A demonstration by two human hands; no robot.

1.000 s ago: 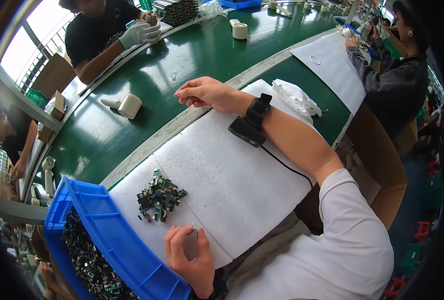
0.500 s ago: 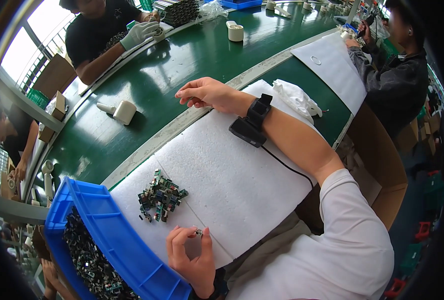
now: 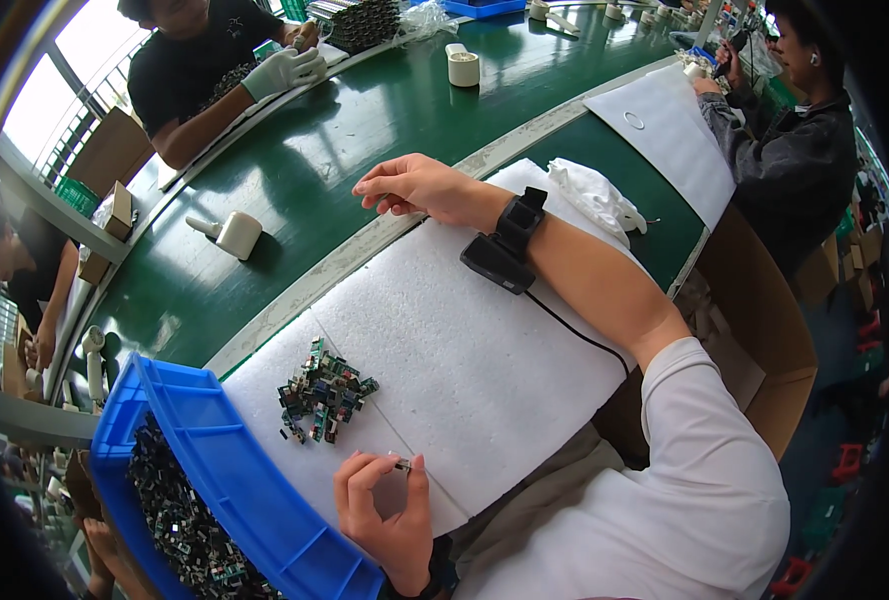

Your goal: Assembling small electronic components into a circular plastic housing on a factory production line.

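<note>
My left hand (image 3: pixel 390 515) is near the front edge of a white foam sheet (image 3: pixel 465 340), pinching a small circuit board (image 3: pixel 403 465) between thumb and forefinger. Just beyond it lies a loose pile of small green circuit boards (image 3: pixel 325 392). My right hand (image 3: pixel 417 187) is held over the sheet's far edge, by the rim of the green conveyor. Its fingers are curled in with the thumb against them; whatever they hold, if anything, is hidden. A black strap with a small box (image 3: pixel 500 255) and a cable is on that wrist.
A blue bin (image 3: pixel 235 480) full of small boards stands at the left. White handheld devices (image 3: pixel 240 235) lie on the green conveyor (image 3: pixel 365 130). A crumpled white bag (image 3: pixel 595 195) sits right of my forearm. Co-workers sit across and at the right; a cardboard box (image 3: pixel 765 330) is beside me.
The white devices on the conveyor have shifted a little to the left. Both my hands have stayed almost in place. The gloved co-worker's hand across the belt has moved slightly.
</note>
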